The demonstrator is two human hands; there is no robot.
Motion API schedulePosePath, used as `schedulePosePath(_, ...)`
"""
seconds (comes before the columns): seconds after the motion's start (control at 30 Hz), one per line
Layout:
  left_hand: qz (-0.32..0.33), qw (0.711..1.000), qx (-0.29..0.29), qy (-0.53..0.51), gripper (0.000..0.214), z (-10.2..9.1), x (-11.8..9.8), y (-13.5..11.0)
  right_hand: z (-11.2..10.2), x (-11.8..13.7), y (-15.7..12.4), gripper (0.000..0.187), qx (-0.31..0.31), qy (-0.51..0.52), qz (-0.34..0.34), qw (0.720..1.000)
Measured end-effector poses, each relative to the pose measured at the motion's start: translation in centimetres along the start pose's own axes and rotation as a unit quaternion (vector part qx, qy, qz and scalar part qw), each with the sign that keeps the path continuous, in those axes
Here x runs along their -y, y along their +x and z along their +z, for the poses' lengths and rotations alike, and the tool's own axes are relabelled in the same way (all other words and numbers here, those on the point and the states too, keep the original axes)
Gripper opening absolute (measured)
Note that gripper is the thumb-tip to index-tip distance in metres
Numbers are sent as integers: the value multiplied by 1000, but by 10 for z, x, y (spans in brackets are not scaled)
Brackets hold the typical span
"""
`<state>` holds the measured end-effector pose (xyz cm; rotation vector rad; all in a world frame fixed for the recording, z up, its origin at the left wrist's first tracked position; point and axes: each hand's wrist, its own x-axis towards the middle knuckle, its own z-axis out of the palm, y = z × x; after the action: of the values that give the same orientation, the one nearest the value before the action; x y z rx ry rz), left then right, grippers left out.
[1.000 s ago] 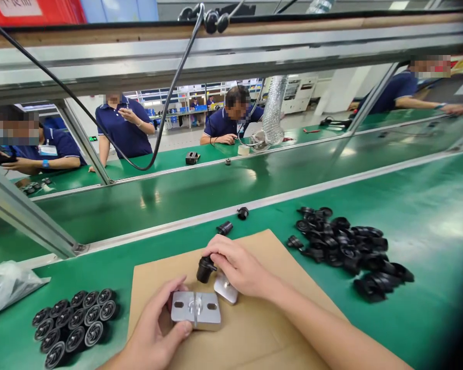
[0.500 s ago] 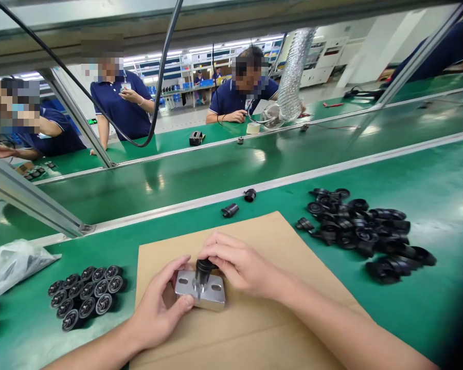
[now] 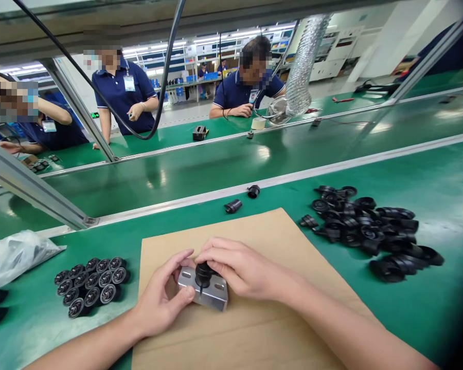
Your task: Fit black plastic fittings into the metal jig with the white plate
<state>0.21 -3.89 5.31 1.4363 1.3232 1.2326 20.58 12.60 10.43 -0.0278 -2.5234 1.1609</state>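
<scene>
A metal block [image 3: 211,299] with two slots rests on the cardboard sheet [image 3: 262,329]. My left hand [image 3: 164,298] grips its left end, thumb on the near side and fingers behind. A black plastic cylindrical part [image 3: 203,277] stands upright at the middle of the block, its lower end down against the metal. My right hand [image 3: 237,264] is closed round the top of this part from the right, and the fingers hide much of its upper end.
Rows of round black parts [image 3: 90,280] stand left, near a clear plastic bag [image 3: 19,257]. A pile of black parts [image 3: 362,221] lies right. Two loose black parts [image 3: 232,206] lie beyond the cardboard. Metal frame posts [image 3: 34,182] and a hanging cable [image 3: 164,77] cross the view; co-workers sit opposite.
The black part has gone down lower onto the metal block, with my right hand still on it. The block is tilted slightly more. The head view has shifted a little.
</scene>
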Motion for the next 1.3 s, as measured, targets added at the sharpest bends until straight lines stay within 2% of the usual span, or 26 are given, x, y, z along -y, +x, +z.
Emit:
schedulePosePath(0.07, -6, 1000, -4, 1, 59, 0, -2, 1, -2, 2, 0, 32, 7, -5, 13, 1000)
schedulePosePath(0.23, -24, 1000, -3, -8, 60, 0, -2, 0, 3, 2, 1, 43, 6, -31, 22, 999)
schedulePosePath(0.5, -30, 999, -11, -9, 61, 1, -4, 1, 12, 1, 4, 25, -8, -52, 41, 998)
schedulePosePath(0.6, -24, 1000, -9, -12, 61, 2, -4, 1, 6, 1, 4, 24, 16, -52, 34, 998)
schedulePosePath(0.7, -19, 1000, -13, -17, 61, 2, -2, 0, -11, -3, -3, 39, 22, -74, 74, 994)
schedulePosePath(0.8, -12, 1000, -14, -4, 60, 3, 2, -2, -35, -6, -14, 61, 14, -143, 195, 970)
schedulePosePath(0.9, -9, 999, -10, 41, 59, 3, 8, -3, -49, -6, -21, 82, 72, -170, 294, 938)
schedulePosePath(0.97, -1, 997, -6, 71, 59, 3, 12, -3, -53, -7, -24, 79, 102, -162, 296, 936)
schedulePosePath(1.03, 7, 996, -4, 88, 59, 3, 14, -4, -55, -10, -28, 70, 108, -154, 256, 948)
schedulePosePath(1.13, 7, 996, -1, 91, 58, 4, 15, -5, -58, -18, -34, 81, 94, -150, 226, 958)
schedulePosePath(1.23, 5, 996, 1, 94, 59, 4, 15, -5, -58, -22, -37, 95, 80, -139, 261, 952)
schedulePosePath(1.3, 5, 995, 1, 98, 59, 3, 15, -5, -55, -22, -35, 97, 80, -137, 268, 950)
